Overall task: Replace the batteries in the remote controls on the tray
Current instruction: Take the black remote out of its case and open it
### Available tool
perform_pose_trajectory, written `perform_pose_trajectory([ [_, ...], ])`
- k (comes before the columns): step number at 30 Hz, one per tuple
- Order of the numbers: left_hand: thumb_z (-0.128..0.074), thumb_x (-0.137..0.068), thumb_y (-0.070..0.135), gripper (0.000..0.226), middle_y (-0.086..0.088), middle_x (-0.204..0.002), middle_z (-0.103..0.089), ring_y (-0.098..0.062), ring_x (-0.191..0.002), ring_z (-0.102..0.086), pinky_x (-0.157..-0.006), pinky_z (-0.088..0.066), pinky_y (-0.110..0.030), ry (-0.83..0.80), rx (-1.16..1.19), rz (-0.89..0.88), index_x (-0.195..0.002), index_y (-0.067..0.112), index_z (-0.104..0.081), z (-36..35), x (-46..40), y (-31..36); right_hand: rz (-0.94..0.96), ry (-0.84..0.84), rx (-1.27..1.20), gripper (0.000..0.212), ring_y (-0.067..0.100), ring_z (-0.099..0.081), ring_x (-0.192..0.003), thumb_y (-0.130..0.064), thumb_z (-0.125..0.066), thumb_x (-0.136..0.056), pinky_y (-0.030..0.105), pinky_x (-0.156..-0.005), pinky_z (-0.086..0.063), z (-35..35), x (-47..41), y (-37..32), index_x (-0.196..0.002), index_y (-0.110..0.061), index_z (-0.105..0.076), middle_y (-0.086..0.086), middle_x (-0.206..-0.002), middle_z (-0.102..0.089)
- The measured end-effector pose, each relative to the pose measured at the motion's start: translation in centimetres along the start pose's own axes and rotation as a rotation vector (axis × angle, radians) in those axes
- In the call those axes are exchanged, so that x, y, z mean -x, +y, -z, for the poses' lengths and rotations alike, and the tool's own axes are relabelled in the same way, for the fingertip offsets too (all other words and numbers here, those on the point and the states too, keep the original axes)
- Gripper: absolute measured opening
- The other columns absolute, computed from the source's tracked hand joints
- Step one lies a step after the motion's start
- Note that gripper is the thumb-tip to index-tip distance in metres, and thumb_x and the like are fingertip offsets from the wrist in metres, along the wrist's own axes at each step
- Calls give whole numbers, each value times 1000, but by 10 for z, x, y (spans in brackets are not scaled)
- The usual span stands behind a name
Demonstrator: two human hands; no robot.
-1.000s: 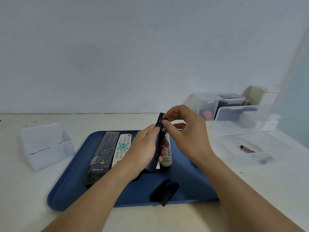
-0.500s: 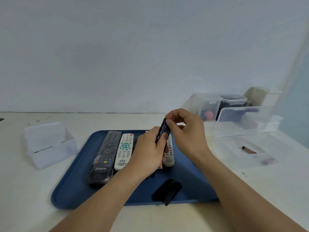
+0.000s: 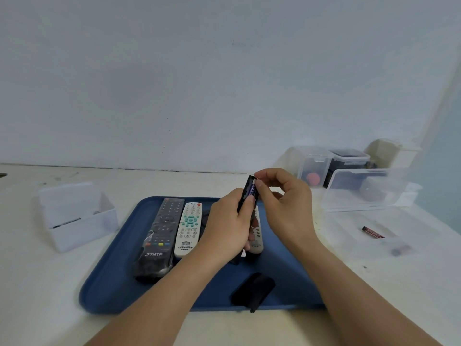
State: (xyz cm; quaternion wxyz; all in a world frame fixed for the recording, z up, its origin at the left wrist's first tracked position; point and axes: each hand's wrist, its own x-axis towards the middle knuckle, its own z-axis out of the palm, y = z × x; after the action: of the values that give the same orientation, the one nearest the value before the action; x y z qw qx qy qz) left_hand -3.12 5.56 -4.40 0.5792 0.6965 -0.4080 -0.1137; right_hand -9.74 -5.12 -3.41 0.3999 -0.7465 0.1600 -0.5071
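My left hand [image 3: 228,226] grips a black remote [image 3: 245,193], held upright above the blue tray [image 3: 112,283] with its open battery bay turned to the right. A dark blue battery [image 3: 252,189] sits in the top of that bay. My right hand [image 3: 287,206] pinches the battery's upper end with thumb and forefinger. On the tray lie a black remote in plastic wrap [image 3: 159,236], a white remote with green buttons [image 3: 189,228] and another white remote [image 3: 257,233], partly hidden behind my hands. A black battery cover [image 3: 253,290] lies near the tray's front edge.
An open white plastic box [image 3: 74,216] stands left of the tray. Right of it a clear lid [image 3: 389,236] carries a red battery [image 3: 373,232] and a dark one [image 3: 396,250]. Clear containers [image 3: 361,188] stand at the back right against the wall.
The remote has been lifted a little and tilted more upright. My right hand's fingers have shifted to the top end of the battery in the bay.
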Motion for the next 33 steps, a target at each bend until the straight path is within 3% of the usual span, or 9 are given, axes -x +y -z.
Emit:
perform_pose_trajectory([
  [8, -44, -107, 31, 25, -10, -75, -66, -25, -56, -61, -55, -53, -51, 39, -156, -57, -93, 16, -59, 1, 0, -5, 4, -24, 19, 17, 6, -66, -84, -5, -63, -92, 34, -69, -58, -1, 0, -1, -92, -20, -72, -10, -85, -71],
  [12, -45, -107, 30, 24, -11, -76, -67, -28, -61, -64, -56, -54, -51, 22, -167, -50, -93, 17, -60, 0, 3, -6, -9, -36, 4, 17, 8, -66, -84, -6, -63, -92, 38, -69, -57, -1, -1, 2, -92, -19, -72, -8, -84, -71],
  [16, -44, -107, 29, 26, -14, -76, -66, -15, -50, -55, -54, -52, -48, 12, -155, -50, -93, 13, -58, -3, 1, -7, -16, -21, -4, 18, 7, -66, -85, -5, -63, -93, 37, -69, -57, 0, -1, 3, -93, -20, -74, -11, -86, -71],
  [23, -43, -108, 25, 26, -12, -70, -61, -4, -38, -50, -42, -43, -18, -13, -88, -40, -97, 8, -59, -2, 2, -5, -21, -6, -38, 20, 6, -67, -86, -3, -63, -92, 39, -71, -58, 0, -1, 5, -91, -20, -74, -11, -86, -72],
  [33, -43, -108, 26, 24, -7, -70, -65, -15, -41, -56, -41, -45, -26, -46, -20, 6, -95, 12, -58, 3, 2, -3, -28, -5, -62, 23, 10, -69, -90, -5, -63, -93, 46, -77, -59, 1, 0, 4, -90, -26, -73, -11, -89, -72],
])
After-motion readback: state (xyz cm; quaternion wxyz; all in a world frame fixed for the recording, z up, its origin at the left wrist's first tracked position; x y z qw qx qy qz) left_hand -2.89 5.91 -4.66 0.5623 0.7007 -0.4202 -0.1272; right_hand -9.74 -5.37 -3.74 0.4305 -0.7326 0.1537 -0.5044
